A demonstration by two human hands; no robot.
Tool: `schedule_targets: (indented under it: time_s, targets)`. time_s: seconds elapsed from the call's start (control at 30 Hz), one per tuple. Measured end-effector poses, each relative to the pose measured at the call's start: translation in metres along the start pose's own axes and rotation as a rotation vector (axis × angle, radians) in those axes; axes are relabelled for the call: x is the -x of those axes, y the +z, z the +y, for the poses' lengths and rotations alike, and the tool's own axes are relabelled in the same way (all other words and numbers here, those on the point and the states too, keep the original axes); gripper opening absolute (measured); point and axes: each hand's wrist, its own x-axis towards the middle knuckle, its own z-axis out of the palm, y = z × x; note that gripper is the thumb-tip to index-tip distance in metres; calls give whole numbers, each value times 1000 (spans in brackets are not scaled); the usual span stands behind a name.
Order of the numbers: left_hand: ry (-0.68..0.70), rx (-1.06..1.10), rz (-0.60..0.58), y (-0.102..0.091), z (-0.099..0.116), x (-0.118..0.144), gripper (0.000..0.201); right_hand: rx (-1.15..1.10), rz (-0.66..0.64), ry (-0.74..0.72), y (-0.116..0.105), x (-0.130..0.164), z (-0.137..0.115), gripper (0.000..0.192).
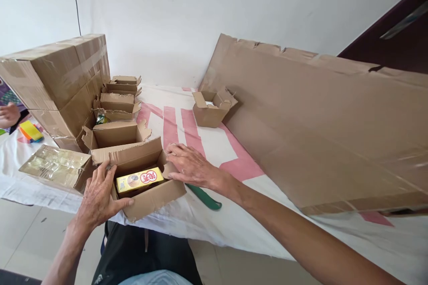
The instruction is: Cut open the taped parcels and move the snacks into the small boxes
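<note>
Lower-left of frame: small open box [147, 187] w/ yellow packet [139, 180] lying inside. Left hand [96, 196] spread flat on box's left wall; right hand [189, 164] open, fingers resting on right flap. Probably best to steady both sides evenly, keeping the packet flat.

I see a white-and-pink cloth-covered counter [214, 142] carrying a row of small open brown cardboard boxes [117, 111], stacked taped cartons [63, 80], a large flat cardboard sheet [317, 129] and a green-handled tool [205, 198].

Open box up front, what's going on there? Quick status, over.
Left hand and right hand flat on sides of open box. Yellow packet inside. Green handle beside it.
</note>
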Motion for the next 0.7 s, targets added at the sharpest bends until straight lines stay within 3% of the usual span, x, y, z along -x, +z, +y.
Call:
schedule_targets:
  time_s: [0.2, 0.3, 0.43, 0.57, 0.7]
  targets:
    - [28, 68, 17, 13, -13, 1, 99, -156, 260, 149, 37, 26, 12, 40]
    - [43, 98, 11, 15, -18, 0, 104, -66, 341, 51, 35, 23, 2, 33]
    - [24, 74, 0, 16, -22, -2, 103, -18, 216, -185, 24, -1, -15, 22]
    - [-8, 59, 25, 23, -33, -5, 97, 80, 43, -216, 20, -27, -21, 32]
    - [-10, 129, 70, 42, -57, -14, 99, 202, -18, -204, 18, -37, -19, 44]
